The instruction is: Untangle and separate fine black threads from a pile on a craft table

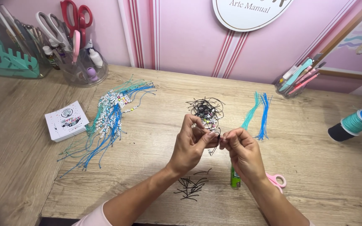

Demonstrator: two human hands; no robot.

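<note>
L hand (191, 142) & R hand (241, 148) are meeting above the wooden table (315, 167), both pinching a black cord (217, 136) btwn fingertips. Black bead bracelets (206, 109) are lying in a tangle just behind; cut cord scraps (190, 186), green lighter (235, 180) & pink scissors (276, 180) are sitting below the wrists.

Both hands (218, 144) on black cord (218, 137)

Two hands (191, 144), two thread spools (355, 122)
</note>
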